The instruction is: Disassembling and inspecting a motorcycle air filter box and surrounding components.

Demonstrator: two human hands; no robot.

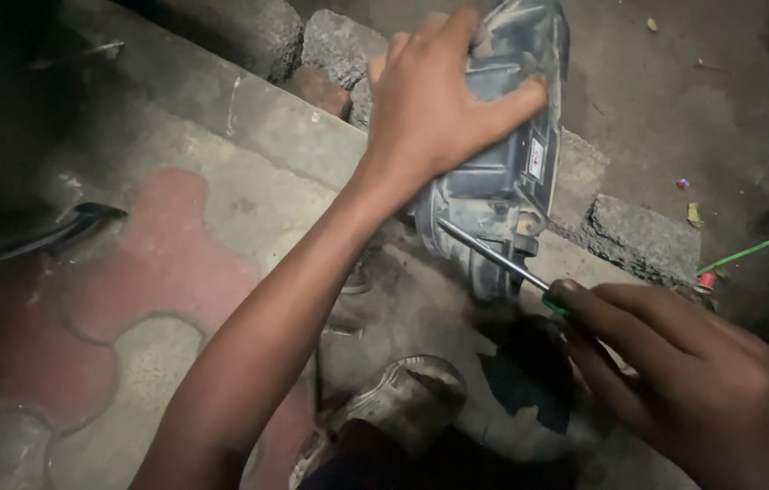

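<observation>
Two hands work over a paved floor [176, 272] of red and grey blocks. The left hand [430, 100] lies spread across a grey plastic housing [502, 181], fingers wide, pressing it down against the stone kerb [639, 231]. Just below that hand, a screwdriver [493, 254] points its metal shaft into the housing's lower edge. The right hand [684, 372] is closed around the screwdriver's green handle. A shoe [403, 395] sits beneath both hands.
</observation>
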